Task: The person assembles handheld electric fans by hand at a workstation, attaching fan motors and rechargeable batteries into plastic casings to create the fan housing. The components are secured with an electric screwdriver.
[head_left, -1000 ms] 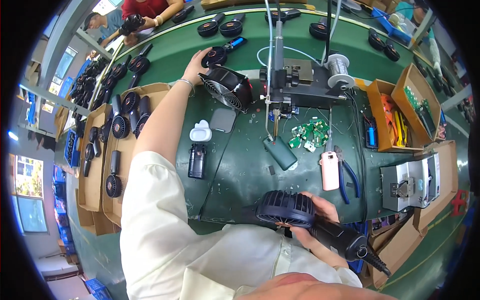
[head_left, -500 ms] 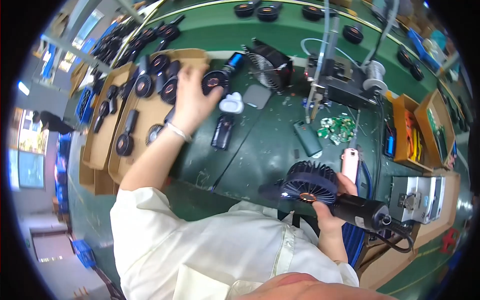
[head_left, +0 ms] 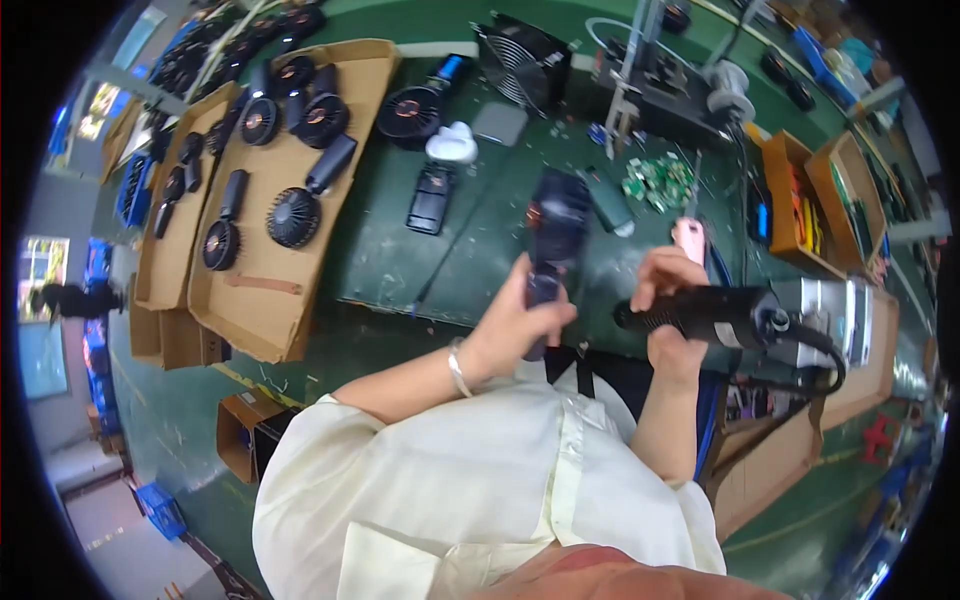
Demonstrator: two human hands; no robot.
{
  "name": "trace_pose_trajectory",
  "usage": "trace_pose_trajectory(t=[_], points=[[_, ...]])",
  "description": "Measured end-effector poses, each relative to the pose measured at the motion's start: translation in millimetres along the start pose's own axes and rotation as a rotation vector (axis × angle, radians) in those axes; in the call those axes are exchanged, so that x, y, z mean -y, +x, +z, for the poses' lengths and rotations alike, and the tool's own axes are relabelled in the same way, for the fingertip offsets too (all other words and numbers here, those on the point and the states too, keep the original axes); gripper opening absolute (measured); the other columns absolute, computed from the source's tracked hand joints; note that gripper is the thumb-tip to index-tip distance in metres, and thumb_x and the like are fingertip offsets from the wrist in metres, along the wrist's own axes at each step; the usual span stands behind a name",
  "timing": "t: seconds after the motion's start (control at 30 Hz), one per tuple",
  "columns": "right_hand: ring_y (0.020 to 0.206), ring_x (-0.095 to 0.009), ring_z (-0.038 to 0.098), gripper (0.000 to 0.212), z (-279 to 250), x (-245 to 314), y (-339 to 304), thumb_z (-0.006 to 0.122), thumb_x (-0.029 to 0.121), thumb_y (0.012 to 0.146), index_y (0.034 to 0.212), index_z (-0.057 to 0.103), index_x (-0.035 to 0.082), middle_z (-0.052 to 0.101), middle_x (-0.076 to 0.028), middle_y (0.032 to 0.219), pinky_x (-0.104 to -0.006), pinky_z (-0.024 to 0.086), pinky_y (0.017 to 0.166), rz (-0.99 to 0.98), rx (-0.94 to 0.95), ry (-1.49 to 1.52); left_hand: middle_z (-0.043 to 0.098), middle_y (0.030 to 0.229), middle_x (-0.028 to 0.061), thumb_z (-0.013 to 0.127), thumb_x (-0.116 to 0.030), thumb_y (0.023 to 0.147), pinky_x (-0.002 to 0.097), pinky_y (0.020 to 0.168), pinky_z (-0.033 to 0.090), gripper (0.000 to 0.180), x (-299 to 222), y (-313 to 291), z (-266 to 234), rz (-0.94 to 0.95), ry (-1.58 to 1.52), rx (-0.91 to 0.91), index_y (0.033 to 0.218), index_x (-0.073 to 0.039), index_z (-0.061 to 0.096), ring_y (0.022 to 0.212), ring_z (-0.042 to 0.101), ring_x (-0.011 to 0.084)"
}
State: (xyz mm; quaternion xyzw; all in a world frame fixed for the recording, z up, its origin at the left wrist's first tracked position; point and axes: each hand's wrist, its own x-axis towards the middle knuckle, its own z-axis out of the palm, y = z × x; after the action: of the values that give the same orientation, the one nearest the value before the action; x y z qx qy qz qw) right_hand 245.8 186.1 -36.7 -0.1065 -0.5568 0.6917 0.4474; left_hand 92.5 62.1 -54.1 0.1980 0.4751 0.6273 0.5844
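My left hand [head_left: 520,325] grips the handle of a dark handheld fan [head_left: 560,215], held up over the table's front edge; its head is smeared by motion. Just right of it, my right hand [head_left: 672,300] is closed round a black corded electric screwdriver [head_left: 715,315], which lies sideways with its cable end to the right. The tip of the screwdriver is hard to make out and stands apart from the fan. Beyond the hands are a dark green handheld case [head_left: 608,203] and a pink handheld device [head_left: 690,238].
Several fans lie in a cardboard tray [head_left: 262,345] at the left. Another fan [head_left: 412,112], white earbud case [head_left: 452,143] and black phone-like device [head_left: 431,198] are on the table. Farther back stand a cooling fan [head_left: 522,65], green circuit boards [head_left: 658,183] and a solder spool [head_left: 730,88].
My left hand has come from above the fans at the left to the front middle and now holds a fan. The fan that was at my right hand is no longer there; the screwdriver stays in it.
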Motion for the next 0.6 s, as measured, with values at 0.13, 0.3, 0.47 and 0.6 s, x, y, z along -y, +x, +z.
trace_pose_trajectory(t=[0.13, 0.3, 0.47, 0.6], points=[[0.066, -0.012, 0.055, 0.058, 0, 2, -1, 0.084, 0.012, 0.069, 0.116, 0.054, -0.003, 0.059, -0.006, 0.073, -0.0208, 0.041, 0.059, 0.061, 0.105, 0.137, 0.057, 0.094, 0.0127, 0.051, -0.01, 0.079, 0.0297, 0.07, 0.048, 0.04, 10, -3, -10, -0.04, -0.413, 0.207, 0.117, -0.001, 0.043, 0.072, 0.058, 0.0184], [0.06, -0.016, 0.052, 0.072, 21, 17, 8, 0.062, 0.049, 0.08, 0.123, 0.045, -0.005, 0.054, -0.007, 0.068, -0.0284, 0.043, 0.059, 0.005, -0.097, -0.094, 0.062, 0.099, 0.017, 0.053, -0.009, 0.073, 0.0328, 0.08, 0.051, 0.046, 6, -5, -8, -0.136, -0.314, 0.208, 0.116, 0.006, 0.049, 0.084, 0.064, 0.0212], [0.057, -0.021, 0.051, 0.097, 40, 44, -8, 0.042, 0.078, 0.078, 0.126, 0.043, -0.006, 0.052, -0.011, 0.066, -0.036, 0.045, 0.057, -0.187, -0.144, -0.281, 0.067, 0.093, 0.0154, 0.058, -0.007, 0.085, 0.0285, 0.069, 0.053, 0.026, 8, -9, 7, -0.251, -0.173, 0.131, 0.108, 0.003, 0.054, 0.07, 0.063, 0.0154], [0.05, -0.022, 0.054, 0.037, 52, 52, -13, 0.061, 0.01, 0.076, 0.108, 0.043, 0.002, 0.056, -0.01, 0.063, -0.0366, 0.05, 0.053, -0.437, 0.113, -0.14, 0.067, 0.091, 0.0132, 0.059, -0.011, 0.088, 0.0277, 0.068, 0.053, 0.022, 16, -8, 11, -0.284, -0.122, 0.175, 0.106, 0.002, 0.055, 0.071, 0.063, 0.0138]])
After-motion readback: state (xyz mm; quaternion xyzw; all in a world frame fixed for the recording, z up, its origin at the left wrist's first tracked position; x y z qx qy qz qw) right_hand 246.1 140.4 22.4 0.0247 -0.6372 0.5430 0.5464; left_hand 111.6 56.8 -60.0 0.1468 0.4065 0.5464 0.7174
